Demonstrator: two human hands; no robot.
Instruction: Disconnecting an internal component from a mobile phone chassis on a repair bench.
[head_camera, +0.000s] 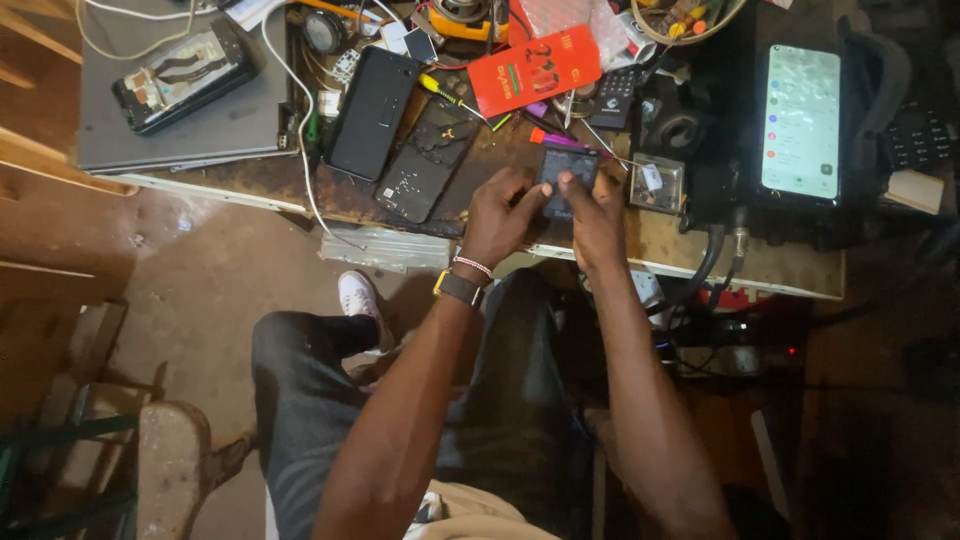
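Workbench (700, 245) ran across the top of the view, crowded edge to edge, so the work was done right at the near edge where there was room. Grey laptop (180, 125) sat far left, shut, serving as a shelf for an opened phone (185, 72) with its insides up. Right side: a lit phone (800, 120) propped face-up on dark gear, probably kept readable while working. Centre: two dark phones side by side, black phone (373, 110) and a cracked back panel (425, 160), parked just clear of the hands. Red card box (535, 68) behind them, yellow-handled screwdriver (450, 97) beside it, within reach.

Small dark phone (566, 178) was held just above the bench's near edge, centre frame, between both hands. Left hand (497, 215) curled round its left side, thumb pressing on the face, steadying it. Right hand (597, 215) gripped the right side, fingertips pinched on the top edge, looked like prying or pressing there; exact contact too small to tell. Watch (458, 288) and bead bracelet (473, 266) on the left wrist.
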